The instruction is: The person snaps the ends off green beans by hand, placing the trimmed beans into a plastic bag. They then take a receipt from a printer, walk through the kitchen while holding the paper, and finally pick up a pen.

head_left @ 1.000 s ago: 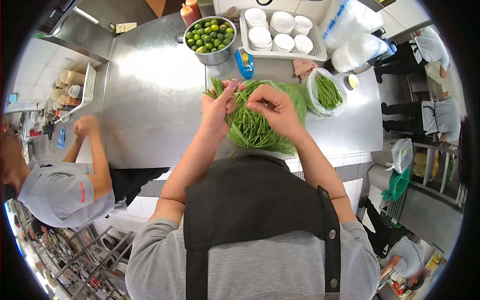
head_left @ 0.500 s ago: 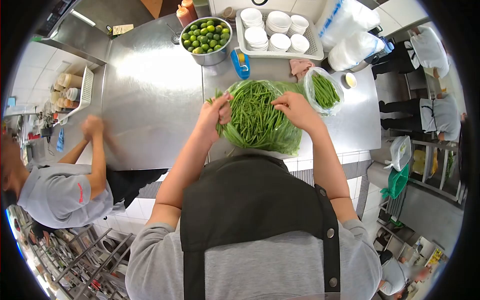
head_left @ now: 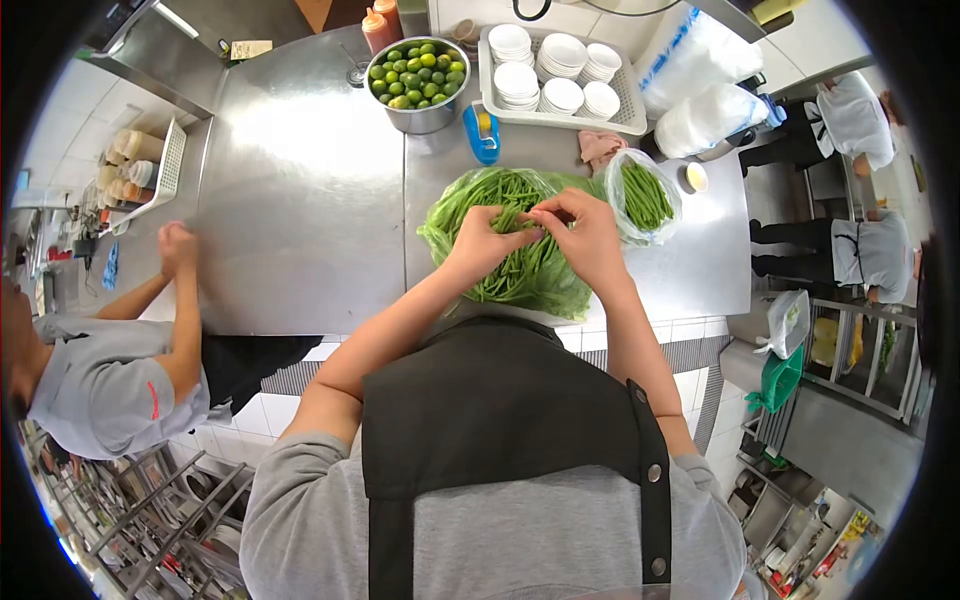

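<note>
A wide pile of green beans (head_left: 515,283) lies in an opened clear plastic bag (head_left: 432,232) on the steel counter. Over the pile, my left hand (head_left: 488,243) is closed around a few green beans, their ends near its thumb. My right hand (head_left: 588,237) meets it from the right, thumb and forefinger pinched on the bean tips. The two hands' fingertips nearly touch. A smaller clear bag of green beans (head_left: 645,195) stands just beyond my right hand.
Behind are a metal pot of limes (head_left: 420,118), a blue tape dispenser (head_left: 482,135), a white crate (head_left: 630,118) with stacked small white bowls, a pink cloth (head_left: 601,148) and a small cup (head_left: 696,178). A co-worker (head_left: 120,370) stands at the left with hands together.
My left hand has come from the pile's left edge rightward to its middle, carrying beans. My right hand has stayed near the pile's right side, and both hands now meet.
</note>
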The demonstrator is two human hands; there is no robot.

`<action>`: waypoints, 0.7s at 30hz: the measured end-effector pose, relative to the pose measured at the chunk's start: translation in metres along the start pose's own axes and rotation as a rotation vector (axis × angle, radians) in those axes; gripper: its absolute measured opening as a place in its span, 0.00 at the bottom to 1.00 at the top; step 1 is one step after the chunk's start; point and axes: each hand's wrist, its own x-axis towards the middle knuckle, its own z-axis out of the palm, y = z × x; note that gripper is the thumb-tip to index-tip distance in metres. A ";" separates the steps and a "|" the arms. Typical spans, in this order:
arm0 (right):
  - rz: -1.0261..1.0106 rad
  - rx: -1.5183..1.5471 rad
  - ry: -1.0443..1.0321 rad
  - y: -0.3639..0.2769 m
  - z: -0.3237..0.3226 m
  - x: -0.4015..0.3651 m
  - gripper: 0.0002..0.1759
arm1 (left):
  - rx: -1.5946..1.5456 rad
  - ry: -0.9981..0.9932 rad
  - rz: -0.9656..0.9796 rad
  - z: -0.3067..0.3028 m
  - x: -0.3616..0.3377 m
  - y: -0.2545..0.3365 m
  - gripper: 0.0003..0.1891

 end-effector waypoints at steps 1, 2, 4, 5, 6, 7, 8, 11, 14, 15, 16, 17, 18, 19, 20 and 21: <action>-0.017 0.004 0.012 -0.002 0.002 0.001 0.04 | -0.094 0.047 0.038 0.002 -0.001 0.002 0.14; 0.041 0.117 0.003 0.000 0.004 0.002 0.04 | -0.069 0.054 0.048 0.000 -0.001 0.004 0.12; 0.159 0.344 -0.021 0.007 0.009 0.004 0.04 | -0.022 0.071 0.065 -0.007 -0.002 0.011 0.10; 0.248 0.551 -0.068 0.008 0.007 0.004 0.05 | 0.082 0.066 0.033 -0.012 -0.006 0.016 0.08; 0.337 0.759 -0.116 0.006 0.003 0.004 0.05 | 0.082 0.068 0.077 -0.014 -0.006 0.015 0.08; 0.429 0.966 -0.164 0.005 0.000 0.003 0.05 | 0.082 0.069 0.121 -0.015 -0.007 0.013 0.08; 0.448 0.989 -0.173 0.005 0.001 0.002 0.05 | 0.081 0.070 0.164 -0.016 -0.008 0.012 0.08; 0.460 0.942 -0.156 0.008 0.001 0.002 0.07 | 0.199 0.008 0.283 -0.022 -0.007 0.015 0.11; 0.349 0.572 -0.074 0.015 0.003 0.002 0.08 | 0.327 -0.093 0.288 -0.033 -0.005 0.016 0.12; 0.286 0.386 -0.067 0.014 0.004 0.000 0.08 | 0.365 -0.128 0.272 -0.036 -0.005 0.018 0.13; 0.221 0.201 -0.060 0.013 0.004 -0.001 0.08 | 0.415 -0.172 0.259 -0.040 -0.005 0.021 0.13; 0.216 0.187 -0.121 0.014 0.004 -0.002 0.07 | 0.467 -0.214 0.245 -0.045 -0.005 0.025 0.12; 0.209 0.173 -0.182 0.016 0.004 -0.003 0.07 | 0.519 -0.256 0.231 -0.049 -0.005 0.028 0.13; 0.203 0.159 -0.243 0.016 0.004 -0.003 0.06 | 0.515 -0.247 0.285 -0.053 -0.004 0.026 0.12; 0.276 0.481 -0.290 0.014 0.003 -0.004 0.06 | 0.509 -0.238 0.341 -0.057 -0.004 0.024 0.12; 0.346 0.804 -0.335 0.009 0.000 -0.005 0.05 | 0.503 -0.228 0.395 -0.061 -0.003 0.024 0.12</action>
